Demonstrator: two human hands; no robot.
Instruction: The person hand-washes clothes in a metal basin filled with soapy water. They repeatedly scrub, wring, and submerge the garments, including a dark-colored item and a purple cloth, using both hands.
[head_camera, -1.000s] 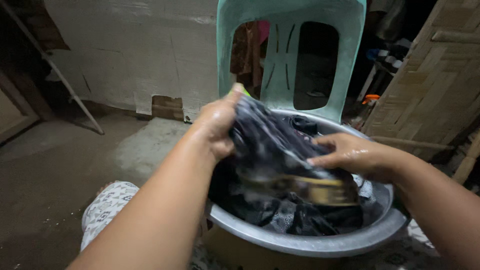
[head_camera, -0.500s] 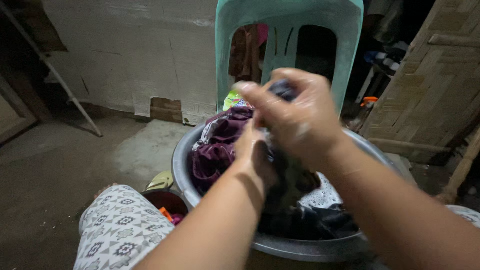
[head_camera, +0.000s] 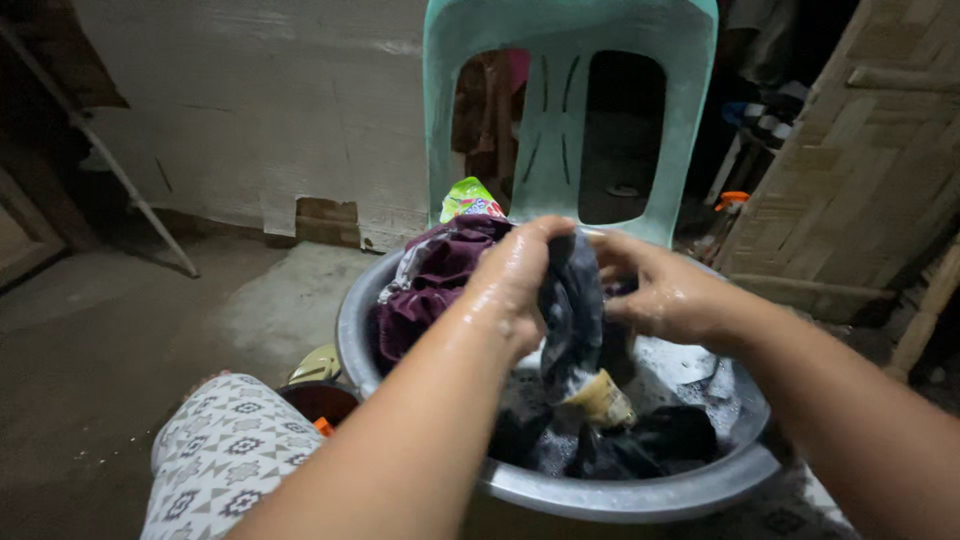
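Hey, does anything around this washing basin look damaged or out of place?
Yes: the pale wall behind the round metal basin is broken at its base, with a brown rectangular gap. Otherwise both wet hands, left hand and right hand, simply grip a dark soapy garment.

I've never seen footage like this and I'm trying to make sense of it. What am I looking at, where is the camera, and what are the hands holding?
There is no machine here. The picture comes from a camera worn on a person's head, looking down, so the two bare arms reaching in from the bottom are that person's own. The left hand and the right hand are both wet and grip a dark wet garment between them, lifted over a round metal basin. A tan band of the garment hangs down. The basin holds sudsy water, more dark clothes and a maroon cloth heaped at its far left side. Behind it stands a pale green plastic chair. The person's patterned knee shows at lower left, above a bare concrete floor.
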